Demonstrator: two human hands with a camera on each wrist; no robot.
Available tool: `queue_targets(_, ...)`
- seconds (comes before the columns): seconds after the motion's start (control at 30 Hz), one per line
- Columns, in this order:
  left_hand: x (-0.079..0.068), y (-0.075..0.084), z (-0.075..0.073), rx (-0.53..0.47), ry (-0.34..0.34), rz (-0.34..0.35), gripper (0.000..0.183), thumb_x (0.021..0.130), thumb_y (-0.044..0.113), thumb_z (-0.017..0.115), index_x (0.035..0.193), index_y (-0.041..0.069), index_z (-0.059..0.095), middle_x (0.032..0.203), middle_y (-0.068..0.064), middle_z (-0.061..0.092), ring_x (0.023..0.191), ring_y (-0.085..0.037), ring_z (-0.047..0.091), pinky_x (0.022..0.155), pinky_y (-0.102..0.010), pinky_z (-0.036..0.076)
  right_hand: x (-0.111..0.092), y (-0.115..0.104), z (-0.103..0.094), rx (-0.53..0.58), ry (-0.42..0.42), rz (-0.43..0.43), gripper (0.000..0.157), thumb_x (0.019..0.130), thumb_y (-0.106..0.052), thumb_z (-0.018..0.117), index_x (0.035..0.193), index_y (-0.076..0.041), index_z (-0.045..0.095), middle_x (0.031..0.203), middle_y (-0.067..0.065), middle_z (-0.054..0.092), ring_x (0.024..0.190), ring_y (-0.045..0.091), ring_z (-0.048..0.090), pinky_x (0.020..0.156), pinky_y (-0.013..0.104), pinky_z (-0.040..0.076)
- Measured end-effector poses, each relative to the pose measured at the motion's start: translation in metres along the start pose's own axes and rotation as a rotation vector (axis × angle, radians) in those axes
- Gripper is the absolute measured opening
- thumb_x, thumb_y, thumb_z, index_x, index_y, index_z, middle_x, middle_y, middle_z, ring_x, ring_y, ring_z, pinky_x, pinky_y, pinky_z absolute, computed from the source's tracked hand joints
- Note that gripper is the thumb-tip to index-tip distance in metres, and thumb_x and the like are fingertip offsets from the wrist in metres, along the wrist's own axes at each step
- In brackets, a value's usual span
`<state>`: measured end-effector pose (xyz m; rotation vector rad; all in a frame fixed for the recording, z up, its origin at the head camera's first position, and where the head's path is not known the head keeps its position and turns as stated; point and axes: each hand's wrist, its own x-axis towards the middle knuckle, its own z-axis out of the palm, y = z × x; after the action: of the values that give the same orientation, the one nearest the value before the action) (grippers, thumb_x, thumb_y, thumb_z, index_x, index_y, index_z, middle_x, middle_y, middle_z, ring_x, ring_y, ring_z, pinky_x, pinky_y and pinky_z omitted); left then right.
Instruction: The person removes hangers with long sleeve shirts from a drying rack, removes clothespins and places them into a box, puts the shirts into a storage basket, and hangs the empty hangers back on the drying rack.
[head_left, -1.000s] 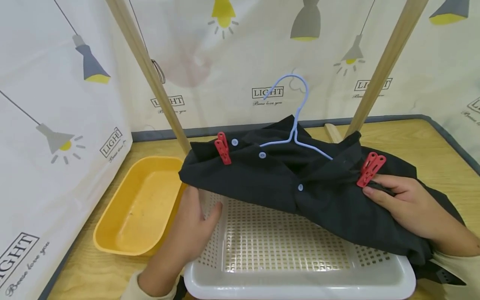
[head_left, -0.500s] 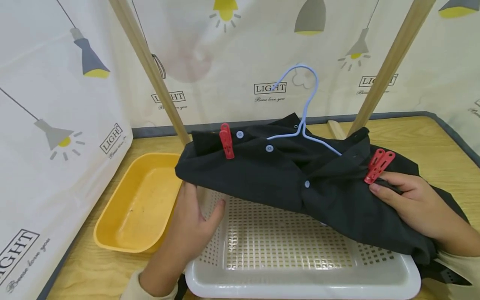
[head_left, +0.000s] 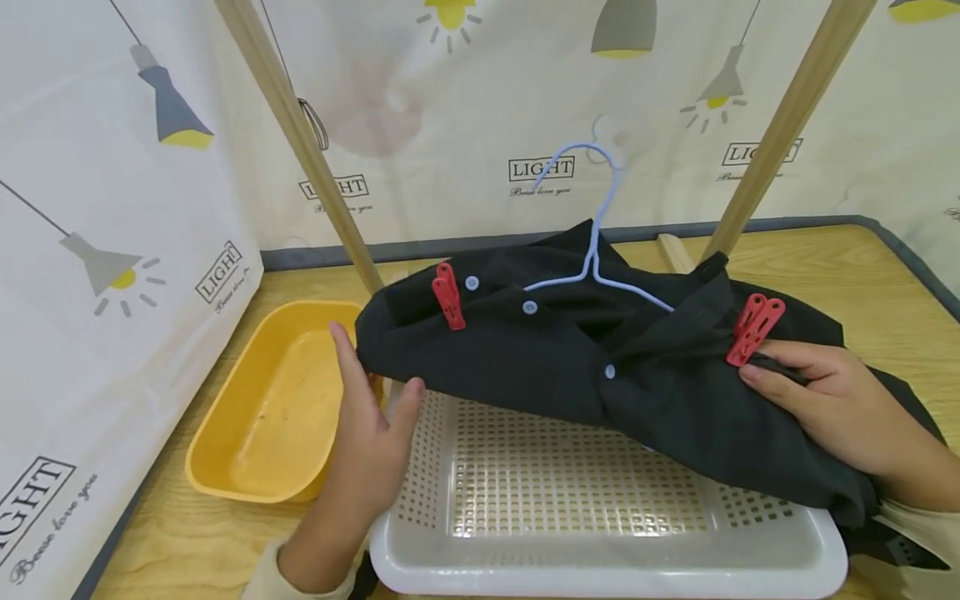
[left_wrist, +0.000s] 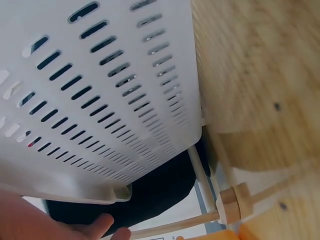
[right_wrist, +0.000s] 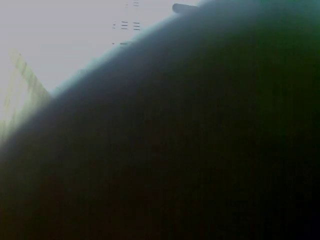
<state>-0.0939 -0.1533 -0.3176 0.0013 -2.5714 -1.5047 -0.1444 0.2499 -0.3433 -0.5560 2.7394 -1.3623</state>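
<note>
A black button-up shirt [head_left: 517,367] lies across a light-blue hanger [head_left: 595,242], above a white perforated basket [head_left: 607,575]. Red clothespins are clipped on it, one clothespin [head_left: 448,297] on the left and another clothespin [head_left: 755,329] on the right. My right hand [head_left: 847,408] grips a fold of the shirt just below the right clothespin. At the shirt's left end, my left hand [head_left: 367,433] has its fingers extended and thumb apart, by the cloth's lower edge; whether it touches is unclear. In the right wrist view, dark blurred cloth [right_wrist: 175,150] hides that hand.
A yellow tub [head_left: 273,417] stands left of the basket. Behind the shirt, two wooden poles, a left pole [head_left: 300,142] and a right pole [head_left: 787,125], rise from the wooden table [head_left: 832,258]. Patterned fabric walls [head_left: 465,108] enclose the back and left.
My left hand has shifted left and out from under the shirt's left end, its index finger now showing. The hanger hook swung right, then back left. My right hand keeps its grip.
</note>
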Motion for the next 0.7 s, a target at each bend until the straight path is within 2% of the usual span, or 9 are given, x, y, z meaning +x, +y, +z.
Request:
queue_targets(0.07,0.001,-0.007,0.002,0.068,0.025,0.007,0.085,0.092,0.039,0.051,0.143,0.035,-0.017,0.153,0.013,-0.010,0.143,-0.011,0.001,0.114,-0.049,0.010,-0.001,-0.002,0.000,-0.015,0.008,0.001,0.019,0.092,-0.009,0.053,0.107,-0.008,0.064,0.087,-0.013,0.068,0.073,0.002,0.064,0.060,0.017,0.050)
queue_targets(0.13,0.002,-0.015,0.005,0.162,0.049,0.033,0.078,0.090,0.044,0.051,0.146,0.034,-0.002,0.152,0.014,-0.014,0.143,-0.015,0.001,0.112,-0.053,0.013,-0.001,-0.003,0.001,-0.028,0.016,0.000,0.017,0.091,-0.009,0.054,0.105,-0.009,0.065,0.087,-0.013,0.068,0.074,0.001,0.063,0.061,0.015,0.049)
queue_targets(0.27,0.002,-0.027,0.007,0.301,0.088,0.078,0.064,0.090,0.045,0.050,0.144,0.024,0.025,0.154,0.009,-0.004,0.141,-0.022,0.008,0.109,-0.057,0.019,-0.001,-0.005,0.003,-0.014,0.033,0.018,0.016,0.091,-0.008,0.055,0.103,-0.009,0.065,0.085,-0.010,0.068,0.072,0.003,0.063,0.060,0.016,0.049)
queue_targets(0.37,0.002,-0.031,0.007,0.341,0.094,0.101,0.060,0.091,0.042,0.050,0.141,0.017,0.031,0.152,0.002,0.016,0.136,-0.023,0.019,0.108,-0.054,0.020,0.000,-0.006,0.004,0.007,0.042,0.031,0.016,0.091,-0.007,0.055,0.102,-0.009,0.066,0.084,-0.008,0.068,0.071,0.004,0.063,0.059,0.018,0.049)
queue_targets(0.47,0.002,-0.031,0.007,0.361,0.095,0.101,0.056,0.091,0.040,0.049,0.139,0.016,0.033,0.143,-0.002,0.033,0.127,-0.021,0.032,0.106,-0.049,0.026,0.001,-0.006,0.003,0.021,0.046,0.033,0.016,0.091,-0.007,0.054,0.102,-0.008,0.066,0.082,-0.007,0.068,0.069,0.005,0.064,0.058,0.018,0.049)
queue_targets(0.57,0.003,-0.030,0.006,0.377,0.101,0.100,0.052,0.091,0.037,0.049,0.137,0.016,0.037,0.134,-0.004,0.040,0.120,-0.022,0.039,0.103,-0.048,0.031,0.002,-0.006,0.002,0.042,0.052,0.035,0.016,0.091,-0.006,0.054,0.102,-0.007,0.065,0.081,-0.007,0.068,0.067,0.007,0.064,0.057,0.020,0.050)
queue_targets(0.7,0.003,-0.028,0.006,0.388,0.124,0.108,0.048,0.091,0.034,0.051,0.134,0.013,0.042,0.129,-0.006,0.045,0.116,-0.024,0.042,0.101,-0.050,0.031,0.001,-0.006,0.002,0.073,0.049,0.036,0.016,0.091,-0.005,0.053,0.102,-0.006,0.065,0.081,-0.005,0.068,0.063,0.010,0.065,0.055,0.021,0.050)
